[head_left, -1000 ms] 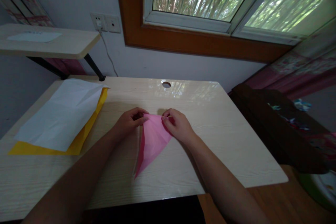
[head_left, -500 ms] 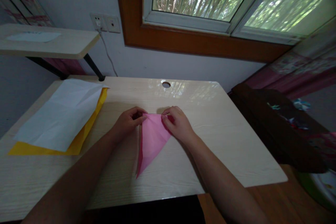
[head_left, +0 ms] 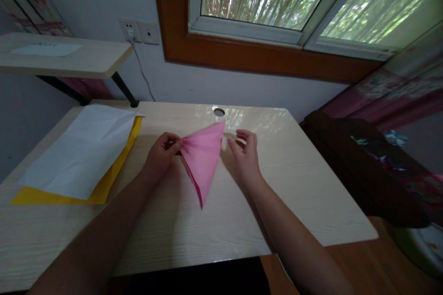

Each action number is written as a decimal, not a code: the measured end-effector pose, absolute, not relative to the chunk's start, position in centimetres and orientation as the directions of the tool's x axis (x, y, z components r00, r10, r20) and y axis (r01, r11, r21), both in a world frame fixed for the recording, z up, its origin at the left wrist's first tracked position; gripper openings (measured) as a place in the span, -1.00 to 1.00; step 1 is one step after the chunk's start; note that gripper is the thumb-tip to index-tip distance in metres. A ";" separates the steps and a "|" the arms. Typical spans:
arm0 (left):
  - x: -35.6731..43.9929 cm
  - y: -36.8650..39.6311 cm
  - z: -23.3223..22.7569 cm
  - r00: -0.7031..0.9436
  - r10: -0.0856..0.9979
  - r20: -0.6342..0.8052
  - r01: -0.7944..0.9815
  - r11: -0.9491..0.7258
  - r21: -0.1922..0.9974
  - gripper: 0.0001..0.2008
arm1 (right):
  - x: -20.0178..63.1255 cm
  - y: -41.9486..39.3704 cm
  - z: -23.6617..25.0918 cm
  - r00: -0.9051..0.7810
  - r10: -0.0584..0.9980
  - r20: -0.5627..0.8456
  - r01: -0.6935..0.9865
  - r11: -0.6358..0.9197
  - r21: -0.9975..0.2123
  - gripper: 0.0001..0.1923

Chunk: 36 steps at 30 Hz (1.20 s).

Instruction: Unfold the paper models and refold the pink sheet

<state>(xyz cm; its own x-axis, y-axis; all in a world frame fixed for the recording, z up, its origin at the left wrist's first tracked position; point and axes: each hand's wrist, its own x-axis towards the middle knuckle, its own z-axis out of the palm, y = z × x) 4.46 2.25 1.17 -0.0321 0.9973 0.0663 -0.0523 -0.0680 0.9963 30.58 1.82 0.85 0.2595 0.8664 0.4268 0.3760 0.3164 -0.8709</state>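
Note:
A pink sheet of paper [head_left: 205,154], folded into a triangle, is held over the table [head_left: 294,203]. My left hand [head_left: 162,152] pinches its left corner between thumb and fingers. One point of the triangle reaches away toward the round hole in the tabletop, and another points down toward me, where the layers stand slightly apart. To the right of the paper is my right hand [head_left: 246,152], apart from it, with thumb and fingers spread and nothing between them.
White paper [head_left: 83,147] lies over a yellow sheet [head_left: 100,189] on the table's left side. A raised shelf [head_left: 104,60] on black legs stands behind them. The cable hole [head_left: 219,112] is near the back edge, below the window [head_left: 252,32]. Dark furniture [head_left: 353,161] stands at the right.
My right hand has let go of the pink paper and moved right, opening. My left hand has shifted slightly left, and the paper has turned so one corner now points away from me.

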 end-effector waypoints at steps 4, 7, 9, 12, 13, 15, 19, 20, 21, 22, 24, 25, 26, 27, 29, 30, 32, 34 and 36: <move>4.4 2.4 1.0 -0.064 0.994 0.085 -0.191 -0.096 0.977 -0.72 | 30.0 2.3 0.3 0.139 0.989 0.050 -0.027 0.054 -0.998 -0.55; 4.5 2.4 1.0 -0.067 0.994 0.088 -0.227 -0.101 0.969 -0.74 | 29.2 1.9 0.7 -0.079 0.992 -0.096 -0.194 -0.110 -0.975 -0.61; 4.5 2.3 1.0 -0.063 0.995 0.083 -0.234 -0.096 0.967 -0.74 | 28.7 1.5 1.0 -0.140 0.981 -0.132 -0.234 -0.163 -0.959 -0.64; 4.7 2.2 1.0 -0.046 0.996 0.080 -0.234 -0.088 0.968 -0.74 | 28.5 1.2 1.2 -0.139 0.979 -0.147 -0.300 -0.183 -0.936 -0.66; 4.7 2.2 1.0 -0.037 0.996 0.079 -0.233 -0.085 0.969 -0.74 | 28.6 1.2 1.2 -0.131 0.980 -0.148 -0.326 -0.184 -0.927 -0.67; 4.8 2.2 1.0 -0.018 0.997 0.073 -0.240 -0.076 0.968 -0.72 | 28.7 1.3 1.1 -0.115 0.982 -0.149 -0.372 -0.182 -0.910 -0.69; 5.0 2.2 1.2 0.010 0.999 0.040 -0.270 -0.036 0.962 -0.66 | 29.0 1.4 1.0 -0.103 0.985 -0.138 -0.402 -0.168 -0.900 -0.70; 5.1 2.1 1.3 0.018 0.999 0.028 -0.274 -0.022 0.961 -0.64 | 29.0 1.5 1.1 -0.099 0.987 -0.126 -0.399 -0.156 -0.904 -0.70; 5.1 2.1 1.3 0.031 0.999 0.015 -0.276 -0.006 0.961 -0.63 | 29.0 1.5 1.1 -0.093 0.989 -0.113 -0.390 -0.140 -0.910 -0.70; 5.1 2.1 1.3 0.046 0.999 0.002 -0.274 0.010 0.962 -0.63 | 29.0 1.5 1.1 -0.085 0.992 -0.097 -0.377 -0.122 -0.918 -0.69; 5.0 2.1 1.2 0.079 0.997 -0.011 -0.260 0.031 0.965 -0.65 | 29.0 1.5 1.2 -0.065 0.996 -0.064 -0.339 -0.082 -0.937 -0.67; 4.9 2.1 1.1 0.096 0.995 -0.012 -0.245 0.035 0.969 -0.67 | 28.9 1.5 1.2 -0.055 0.997 -0.047 -0.318 -0.062 -0.946 -0.66; 4.9 2.1 1.0 0.107 0.994 -0.010 -0.227 0.034 0.973 -0.69 | 28.9 1.5 1.2 -0.050 0.998 -0.031 -0.300 -0.045 -0.953 -0.66; 4.8 2.1 0.8 0.112 0.994 -0.008 -0.208 0.031 0.978 -0.70 | 28.8 1.5 1.2 -0.047 0.999 -0.016 -0.291 -0.029 -0.956 -0.67; 4.7 2.1 0.6 0.108 0.994 -0.004 -0.177 0.023 0.984 -0.71 | 28.7 1.5 1.1 -0.059 0.998 0.012 -0.291 -0.006 -0.957 -0.67; 4.7 2.1 0.6 0.102 0.995 -0.001 -0.167 0.018 0.986 -0.71 | 28.6 1.5 1.0 -0.072 0.997 0.027 -0.297 0.004 -0.955 -0.67; 4.6 2.0 0.6 0.088 0.996 0.013 -0.150 0.001 0.989 -0.72 | 28.5 1.5 0.9 -0.112 0.992 0.054 -0.308 0.017 -0.951 -0.64; 4.6 1.9 0.8 0.069 0.997 0.036 -0.120 -0.028 0.992 -0.75 | 28.5 1.5 0.9 -0.153 0.986 0.068 -0.304 0.018 -0.952 -0.60; 4.5 1.9 1.0 0.050 0.997 0.065 -0.090 -0.061 0.994 -0.76 | 28.4 1.4 0.9 -0.173 0.983 0.066 -0.294 0.013 -0.956 -0.57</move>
<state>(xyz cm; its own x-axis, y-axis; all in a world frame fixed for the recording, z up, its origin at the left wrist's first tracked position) 4.51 1.90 0.98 0.0498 0.9966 0.0655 -0.0900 -0.0608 0.9941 28.43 1.41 0.89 -0.1735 0.9826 0.0665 -0.2942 0.0127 -0.9556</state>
